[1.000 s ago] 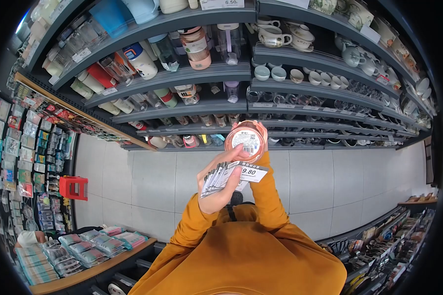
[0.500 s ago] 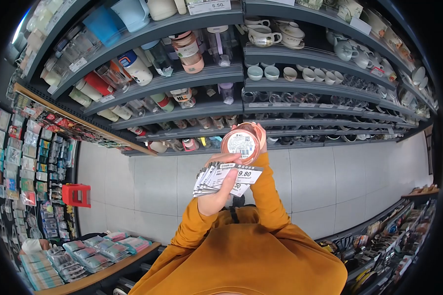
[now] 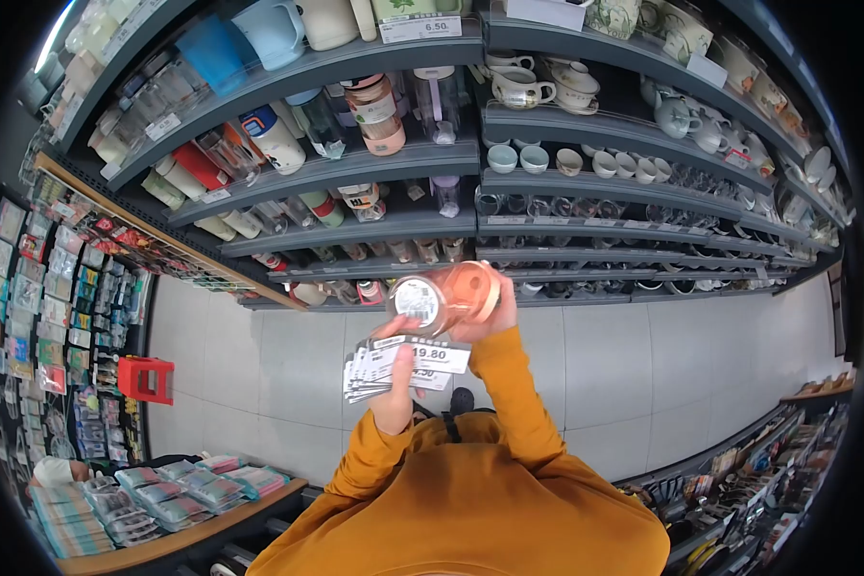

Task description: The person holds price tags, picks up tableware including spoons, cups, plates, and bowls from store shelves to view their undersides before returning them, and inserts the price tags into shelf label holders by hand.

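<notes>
Grey shelving (image 3: pixel 586 130), several tiers, arcs across the view from 10 to 2 o'clock. Pale tiled floor (image 3: pixel 298 355) below it, running from 8 to 4. Mustard sweater (image 3: pixel 451 518) fills 6 o'clock, sleeves reaching up to the centre. Wall of hanging packets (image 3: pixel 58 317) at 9; wood-edged table (image 3: pixel 184 525) bearing flat packs at 7 to 8. Red stool (image 3: pixel 149 365) on the floor between 8 and 9. Right hand (image 3: pixel 502 312): just past centre towards 3, fingers curled round the near-3 o'clock end of a pink bottle (image 3: pixel 442 296), closed to its width. Bottle is at the centre, held clear of the floor. Left hand (image 3: pixel 392 408): towards 7, thumb pressed down on a fan of price cards (image 3: pixel 418 357), top one reading 19.80; one finger extends to the bottle's lower edge, contact cannot be told. White round sticker (image 3: pixel 416 302) on the bottle's 9 o'clock end, print too small to read.
</notes>
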The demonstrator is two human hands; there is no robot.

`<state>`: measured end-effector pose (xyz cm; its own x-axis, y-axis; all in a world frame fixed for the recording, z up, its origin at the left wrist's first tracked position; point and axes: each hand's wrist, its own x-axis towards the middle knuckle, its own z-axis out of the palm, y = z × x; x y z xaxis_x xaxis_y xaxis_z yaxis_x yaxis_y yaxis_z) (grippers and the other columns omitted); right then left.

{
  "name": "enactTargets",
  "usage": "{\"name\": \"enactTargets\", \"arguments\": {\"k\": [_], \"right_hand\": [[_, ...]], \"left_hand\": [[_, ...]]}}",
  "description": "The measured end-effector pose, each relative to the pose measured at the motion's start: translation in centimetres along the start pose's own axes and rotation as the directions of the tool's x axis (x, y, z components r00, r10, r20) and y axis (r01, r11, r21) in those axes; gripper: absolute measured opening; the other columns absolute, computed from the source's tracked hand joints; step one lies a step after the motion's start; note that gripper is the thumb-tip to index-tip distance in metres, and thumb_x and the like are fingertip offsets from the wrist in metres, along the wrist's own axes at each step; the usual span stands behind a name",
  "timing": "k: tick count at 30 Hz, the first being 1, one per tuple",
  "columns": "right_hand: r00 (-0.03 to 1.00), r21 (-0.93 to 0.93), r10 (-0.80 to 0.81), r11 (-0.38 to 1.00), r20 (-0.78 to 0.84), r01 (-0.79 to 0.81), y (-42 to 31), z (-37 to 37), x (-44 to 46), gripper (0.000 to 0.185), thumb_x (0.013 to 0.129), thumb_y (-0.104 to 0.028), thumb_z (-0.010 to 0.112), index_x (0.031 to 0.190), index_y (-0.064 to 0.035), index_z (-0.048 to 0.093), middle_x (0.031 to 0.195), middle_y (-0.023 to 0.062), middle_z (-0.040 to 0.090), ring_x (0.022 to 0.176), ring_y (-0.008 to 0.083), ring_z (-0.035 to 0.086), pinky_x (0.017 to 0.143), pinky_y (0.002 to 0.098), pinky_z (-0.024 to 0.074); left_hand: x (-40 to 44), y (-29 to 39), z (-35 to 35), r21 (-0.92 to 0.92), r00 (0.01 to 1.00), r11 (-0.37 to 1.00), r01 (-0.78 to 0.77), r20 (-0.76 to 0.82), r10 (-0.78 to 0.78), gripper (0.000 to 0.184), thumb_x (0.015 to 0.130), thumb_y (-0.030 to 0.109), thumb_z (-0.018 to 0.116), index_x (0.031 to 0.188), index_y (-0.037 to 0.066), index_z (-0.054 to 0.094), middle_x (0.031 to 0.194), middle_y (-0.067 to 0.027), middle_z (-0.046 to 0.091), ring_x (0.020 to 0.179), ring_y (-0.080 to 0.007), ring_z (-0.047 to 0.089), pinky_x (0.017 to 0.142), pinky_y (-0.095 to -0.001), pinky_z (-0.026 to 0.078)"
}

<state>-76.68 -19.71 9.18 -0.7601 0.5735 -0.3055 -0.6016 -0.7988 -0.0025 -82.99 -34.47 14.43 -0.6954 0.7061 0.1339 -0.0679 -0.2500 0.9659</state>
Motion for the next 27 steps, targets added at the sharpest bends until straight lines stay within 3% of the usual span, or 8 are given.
{"name": "enactTargets", "arguments": {"k": [7, 9, 11, 13, 15, 17, 20, 27], "right_hand": [[0.98, -0.165, -0.185, 0.971, -0.067, 0.172, 0.6, -5.7, 4.6, 0.036, 0.086, -0.041, 0.05, 0.106, -0.0113, 0.057, 0.106, 0.0074, 0.06, 0.096, 0.024, 0.057, 0.084, 0.0379, 0.0467], [0.979, -0.223, -0.165, 0.965, -0.117, 0.136, -1.0, -6.0, 6.1, 0.028, 0.086, -0.037, 0.054, 0.101, -0.0137, 0.057, 0.095, 0.0039, 0.06, 0.09, 0.0216, 0.058, 0.068, 0.0376, 0.0492], [0.963, -0.303, -0.266, 0.916, 0.036, 0.264, -1.4, -4.0, 7.4, 0.026, 0.084, -0.036, 0.058, 0.099, -0.0147, 0.057, 0.095, 0.0028, 0.06, 0.087, 0.0205, 0.059, 0.061, 0.0331, 0.0484], [0.94, -0.313, -0.324, 0.908, -0.103, 0.279, -2.4, -4.5, 11.4, 0.035, 0.08, -0.028, 0.069, 0.103, -0.0057, 0.056, 0.094, 0.0061, 0.06, 0.086, 0.0198, 0.062, 0.072, 0.0344, 0.0539], [0.74, -0.505, -0.661, 0.683, -0.12, 0.528, -1.1, -4.1, 15.1, 0.052, 0.074, -0.024, 0.076, 0.112, -0.0016, 0.048, 0.104, 0.0108, 0.058, 0.091, 0.0205, 0.061, 0.075, 0.0341, 0.0535], [0.533, -0.789, -0.844, 0.372, -0.068, 0.488, -0.3, -4.7, 18.9, 0.071, 0.07, -0.024, 0.082, 0.12, -0.0008, 0.036, 0.116, 0.0142, 0.048, 0.104, 0.0217, 0.052, 0.088, 0.0312, 0.0451], [0.443, -0.804, -0.863, 0.076, 0.243, 0.59, 1.1, -4.8, 22.3, 0.07, 0.066, -0.012, 0.083, 0.116, -0.0065, 0.035, 0.114, 0.0121, 0.043, 0.103, 0.0211, 0.048, 0.09, 0.0301, 0.0414], [0.545, -0.771, -0.583, -0.249, 0.603, 0.586, 1.6, -8.1, 28.6, 0.072, 0.06, -0.015, 0.084, 0.113, -0.0067, 0.037, 0.106, 0.0138, 0.052, 0.096, 0.0247, 0.056, 0.084, 0.0338, 0.0458]], "left_hand": [[-0.4, -1.8, -2.7, 0.085, 0.991, 0.988, 0.13, 0.01, -0.131, 0.032, 0.095, 0.014, 0.046, 0.122, -0.002, 0.048, 0.107, -0.0064, 0.061, 0.06, -0.003, 0.052, 0.041, -0.0164, 0.036], [-0.2, -1.9, -3.0, -0.004, 0.957, 0.957, 0.291, -0.011, -0.291, 0.03, 0.095, 0.016, 0.047, 0.119, 0.0, 0.05, 0.103, -0.0042, 0.062, 0.062, -0.0022, 0.054, 0.041, -0.0168, 0.036], [-0.8, -3.8, -3.6, -0.129, 0.909, 0.907, 0.401, -0.067, -0.412, 0.029, 0.095, 0.018, 0.047, 0.118, 0.001, 0.052, 0.103, -0.0035, 0.062, 0.062, -0.0028, 0.055, 0.04, -0.0173, 0.036], [-1.4, -4.6, -4.5, -0.285, 0.827, 0.799, 0.529, -0.036, -0.561, 0.028, 0.093, 0.022, 0.051, 0.115, 0.005, 0.055, 0.094, 0.0002, 0.06, 0.069, -0.0046, 0.057, 0.05, -0.0203, 0.044], [-2.2, -5.6, -5.1, -0.418, 0.74, 0.687, 0.595, -0.048, -0.671, 0.028, 0.092, 0.023, 0.053, 0.114, 0.006, 0.056, 0.09, 0.002, 0.058, 0.073, -0.005, 0.057, 0.058, -0.0219, 0.047], [-2.9, -6.1, -6.0, -0.457, 0.737, 0.656, 0.601, -0.002, -0.676, 0.028, 0.09, 0.022, 0.056, 0.114, 0.007, 0.057, 0.087, 0.0037, 0.055, 0.078, -0.005, 0.057, 0.068, -0.0233, 0.049], [-3.5, -6.0, -6.8, -0.465, 0.748, 0.668, 0.581, -0.021, -0.664, 0.029, 0.09, 0.022, 0.056, 0.115, 0.007, 0.056, 0.088, 0.0034, 0.056, 0.078, -0.0049, 0.058, 0.066, -0.0227, 0.048], [-3.5, -5.7, -7.6, -0.517, 0.748, 0.683, 0.516, -0.117, -0.654, 0.033, 0.09, 0.018, 0.058, 0.12, 0.005, 0.053, 0.089, 0.0014, 0.058, 0.073, -0.0047, 0.058, 0.055, -0.019, 0.045]]}}
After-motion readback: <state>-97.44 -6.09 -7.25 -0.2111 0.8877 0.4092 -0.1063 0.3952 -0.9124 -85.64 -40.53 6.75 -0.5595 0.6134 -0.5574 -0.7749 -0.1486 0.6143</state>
